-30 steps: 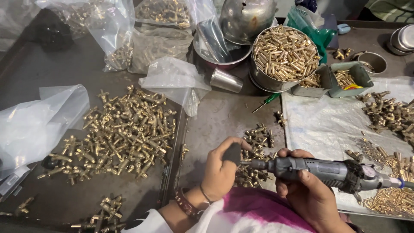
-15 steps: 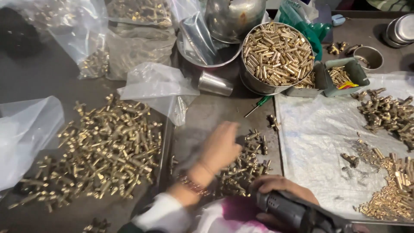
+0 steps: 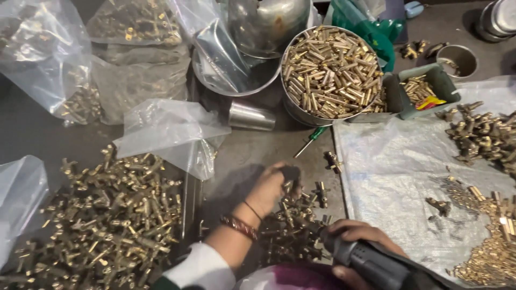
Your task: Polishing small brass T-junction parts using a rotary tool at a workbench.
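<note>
Left hand (image 3: 271, 188) reached into small pile of brass fittings (image 3: 293, 231) on the table (image 3: 252, 156), grip curled, apparently closing on one. Right hand (image 3: 357, 241) gripped dark rotary tool (image 3: 376, 266) beside pile.

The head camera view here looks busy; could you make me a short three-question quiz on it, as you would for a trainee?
1. True or false: the left hand rests in the small pile of brass fittings in front of the person.
2. What does the right hand hold? A) a green screwdriver B) a dark handheld rotary tool C) a steel cup
3. What fills the round steel bowl at the top centre?

Key:
1. True.
2. B: the rotary tool.
3. Short brass cylindrical pieces, heaped to the rim.
</note>
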